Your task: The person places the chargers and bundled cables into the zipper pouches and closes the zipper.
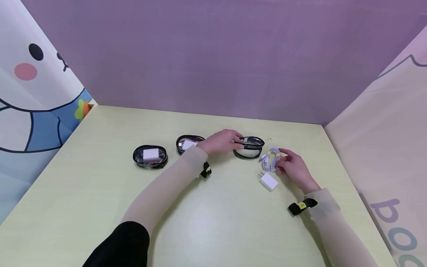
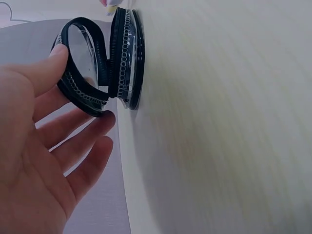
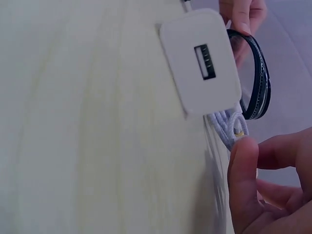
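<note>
My left hand (image 1: pixel 222 142) holds the lid of a clear zip case (image 1: pixel 252 141) with a black edge. In the left wrist view the case (image 2: pixel 123 58) stands unzipped, and thumb and fingers grip the raised lid. A coiled lavender-white charging cable (image 1: pixel 271 159), bound with yellow ties, lies just right of the case. My right hand (image 1: pixel 296 170) pinches that coil at its right side; the right wrist view shows thumb and forefinger on the cable (image 3: pixel 225 127). Closer to me lies a white charger plug (image 1: pixel 268 181), its USB port facing the right wrist camera and its prongs pointing away.
Two similar black-edged clear cases lie to the left, one at far left (image 1: pixel 163 157) and one behind the left forearm (image 1: pixel 179 144). A white charger block (image 1: pixel 151 154) shows on the far-left case. A purple panel (image 1: pixel 213 59) stands behind the table (image 1: pixel 207 222).
</note>
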Motion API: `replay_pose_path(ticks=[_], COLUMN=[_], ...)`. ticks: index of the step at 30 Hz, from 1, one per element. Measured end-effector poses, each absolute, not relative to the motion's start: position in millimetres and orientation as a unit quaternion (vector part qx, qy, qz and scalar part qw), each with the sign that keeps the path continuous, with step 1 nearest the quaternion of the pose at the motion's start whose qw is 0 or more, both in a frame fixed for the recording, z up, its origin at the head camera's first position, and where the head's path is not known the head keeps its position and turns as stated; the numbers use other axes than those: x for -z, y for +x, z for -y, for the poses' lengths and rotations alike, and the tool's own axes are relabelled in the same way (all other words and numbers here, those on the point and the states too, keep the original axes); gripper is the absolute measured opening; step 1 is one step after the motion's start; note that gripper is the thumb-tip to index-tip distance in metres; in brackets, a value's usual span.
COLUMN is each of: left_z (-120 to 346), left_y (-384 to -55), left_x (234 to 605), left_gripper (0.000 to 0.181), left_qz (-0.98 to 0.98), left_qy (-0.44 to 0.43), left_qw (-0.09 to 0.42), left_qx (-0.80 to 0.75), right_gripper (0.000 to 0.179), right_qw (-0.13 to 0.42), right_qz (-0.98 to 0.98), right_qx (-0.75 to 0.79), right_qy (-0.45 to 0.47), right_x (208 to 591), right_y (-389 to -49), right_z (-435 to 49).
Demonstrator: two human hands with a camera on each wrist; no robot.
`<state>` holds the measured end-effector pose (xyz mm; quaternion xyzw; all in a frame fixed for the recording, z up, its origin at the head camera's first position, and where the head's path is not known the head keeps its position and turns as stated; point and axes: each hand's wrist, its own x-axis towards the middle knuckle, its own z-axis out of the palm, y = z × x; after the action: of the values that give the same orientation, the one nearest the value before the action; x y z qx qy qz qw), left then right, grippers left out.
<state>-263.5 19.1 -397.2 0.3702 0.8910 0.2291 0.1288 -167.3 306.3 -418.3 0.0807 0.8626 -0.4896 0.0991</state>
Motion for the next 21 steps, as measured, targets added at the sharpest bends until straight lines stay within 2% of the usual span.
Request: replay_pose_path(ticks=[8, 21], left_z=[-21.7, -14.1], left_y=[-261.5, -257.4], left_x=[398.3, 394.2], left_gripper=[0.037, 0.035], left_qz=[-0.886, -0.879], left_qy=[0.371, 0.350], left_qw=[0.123, 0.119], left_qx=[-0.249, -0.302], right_gripper=[0.060, 0.061], right_qw=[0.117, 0.146], right_qz=[-0.784, -0.755], right_qx=[0.606, 0.634], right_qy=[0.072, 0.080], right_x=[408.7, 404.4], right_y=[-162.8, -176.4], right_z=[-297.3, -266.0])
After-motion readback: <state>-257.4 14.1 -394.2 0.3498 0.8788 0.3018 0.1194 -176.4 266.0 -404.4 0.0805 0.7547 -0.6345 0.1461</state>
